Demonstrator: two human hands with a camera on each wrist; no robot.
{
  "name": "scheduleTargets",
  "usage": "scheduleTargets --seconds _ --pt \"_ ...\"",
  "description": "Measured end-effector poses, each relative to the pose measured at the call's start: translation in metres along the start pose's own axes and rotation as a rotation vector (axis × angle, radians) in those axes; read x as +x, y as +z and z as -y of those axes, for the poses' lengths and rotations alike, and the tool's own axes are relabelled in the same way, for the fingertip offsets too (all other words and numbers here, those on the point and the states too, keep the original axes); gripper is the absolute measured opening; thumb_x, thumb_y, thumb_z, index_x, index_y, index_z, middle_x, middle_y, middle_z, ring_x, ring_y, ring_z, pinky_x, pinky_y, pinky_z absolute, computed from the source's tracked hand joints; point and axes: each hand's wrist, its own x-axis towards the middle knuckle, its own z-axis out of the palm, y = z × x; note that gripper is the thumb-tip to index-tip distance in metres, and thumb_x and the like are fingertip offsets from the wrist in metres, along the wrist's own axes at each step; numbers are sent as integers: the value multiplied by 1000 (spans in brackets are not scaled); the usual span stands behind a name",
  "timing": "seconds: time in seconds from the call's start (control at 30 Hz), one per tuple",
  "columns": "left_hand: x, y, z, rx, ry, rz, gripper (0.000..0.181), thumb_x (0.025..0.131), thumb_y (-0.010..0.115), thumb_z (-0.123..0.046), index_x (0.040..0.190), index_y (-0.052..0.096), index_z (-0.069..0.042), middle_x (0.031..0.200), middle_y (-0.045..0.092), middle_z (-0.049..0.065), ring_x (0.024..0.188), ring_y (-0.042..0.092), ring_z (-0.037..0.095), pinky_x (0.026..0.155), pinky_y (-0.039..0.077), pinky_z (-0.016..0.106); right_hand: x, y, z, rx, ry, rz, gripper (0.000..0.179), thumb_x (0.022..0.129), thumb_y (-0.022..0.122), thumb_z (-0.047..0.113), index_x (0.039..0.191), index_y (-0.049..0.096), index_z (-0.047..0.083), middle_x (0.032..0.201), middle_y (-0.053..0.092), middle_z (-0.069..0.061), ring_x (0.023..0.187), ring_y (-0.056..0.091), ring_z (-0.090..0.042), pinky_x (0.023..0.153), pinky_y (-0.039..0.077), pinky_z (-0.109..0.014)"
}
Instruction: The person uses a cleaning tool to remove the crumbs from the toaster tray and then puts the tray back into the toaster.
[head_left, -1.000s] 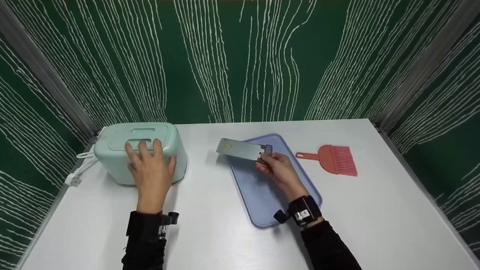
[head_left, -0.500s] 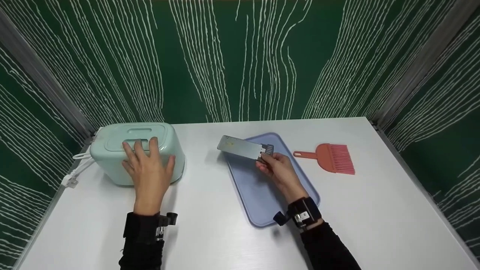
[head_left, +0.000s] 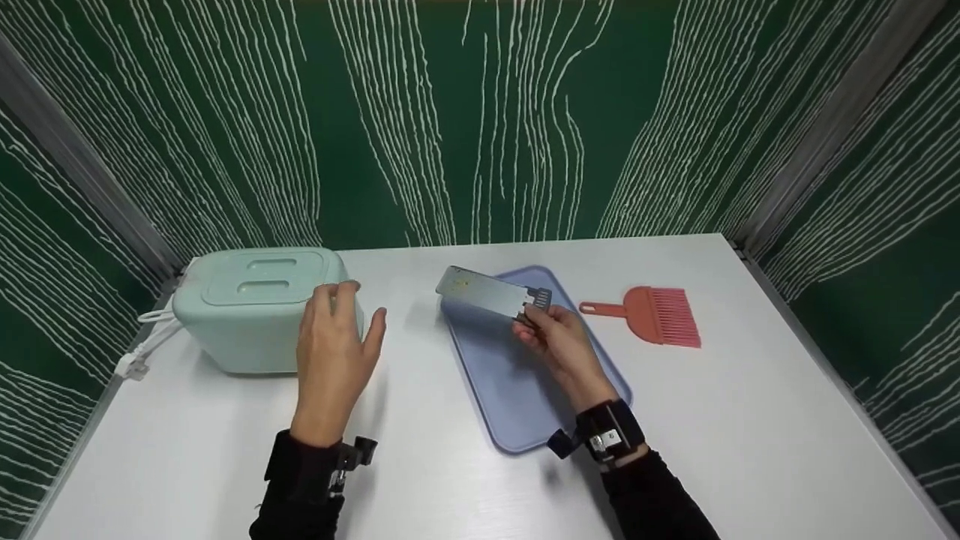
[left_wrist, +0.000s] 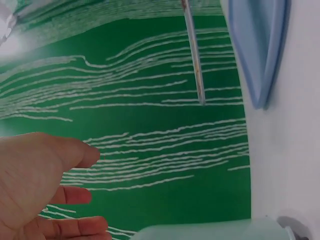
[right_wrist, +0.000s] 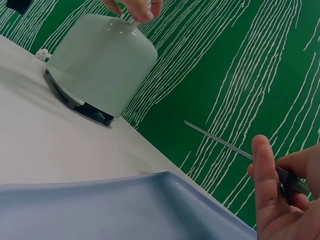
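Note:
My right hand (head_left: 562, 349) pinches the dark slotted end of a flat metal crumb tray (head_left: 484, 292) between thumb and fingers. Yellowish crumbs lie on its far part. The sheet is held above a blue tray (head_left: 517, 397); the right wrist view shows the crumb tray (right_wrist: 220, 140) nearly edge-on. To the left stands a mint-green toaster (head_left: 240, 334) with a lid on top. My left hand (head_left: 334, 360) is in front of its right end, fingers loosely bent, thumb apart, holding nothing. In the right wrist view, a dark gap shows low on the toaster (right_wrist: 100, 65).
A small red brush (head_left: 645, 316) lies right of the blue tray on the white table (head_left: 420, 465). A white cord with a plug (head_left: 133, 366) comes off the toaster's left side. Green walls with white streaks (head_left: 465, 120) enclose the back and sides.
My left hand has come off the toaster's lid and moved right, toward the toaster's right end. My right hand still holds the crumb tray, its far end tipped slightly higher.

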Motion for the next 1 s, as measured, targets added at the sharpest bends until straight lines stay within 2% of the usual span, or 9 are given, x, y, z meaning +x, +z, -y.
scheduleTargets --seconds 0.07,0.17,0.47,0.57,0.7,0.87,1.0 --pt "-2 2 -8 -36 0 27 39 98 79 -20 127 64 2 118 64 25 107 67 42 90 59 53 -3 0 2 10 -12 -3 9 109 58 7 108 54 -1 74 73 -3 61 70 -4 61 58 -15" --pt "-6 9 -17 -119 -21 99 34 99 78 -23 122 67 0 114 68 20 103 71 37 87 61 49 -7 2 3 17 -31 -6 9 110 57 7 107 54 -1 73 73 -3 59 70 -4 59 57 -15" --pt "-21 47 -28 -424 -77 364 24 103 74 -25 115 73 -4 113 77 14 111 75 31 100 59 52 -22 4 9 38 -42 2 10 110 58 8 110 55 -2 76 74 -4 62 70 -5 60 57 -15" --pt "-26 58 -34 -523 -131 459 28 105 71 -29 119 74 -5 114 78 12 112 75 31 102 58 54 -27 2 11 43 -52 8 11 109 59 8 110 56 -2 77 74 -4 64 71 -5 61 57 -16" --pt "-36 72 -45 -638 -156 559 38 107 67 -33 125 73 -1 118 78 15 114 75 31 103 59 52 -32 -2 12 44 -53 12 13 109 60 9 111 58 -3 79 75 -4 66 72 -6 63 59 -16" --pt "-45 87 -63 -729 -170 643 46 109 63 -36 132 69 4 123 77 18 118 74 32 105 59 48 -42 -9 17 57 -38 11 16 109 60 10 116 59 -4 81 75 -4 68 73 -6 65 60 -16" --pt "-45 95 -81 -796 -247 673 49 109 62 -37 137 67 3 129 75 18 122 72 33 107 58 46 -49 -9 21 78 -39 11 16 109 60 9 117 60 -4 84 75 -5 71 75 -6 68 60 -16"
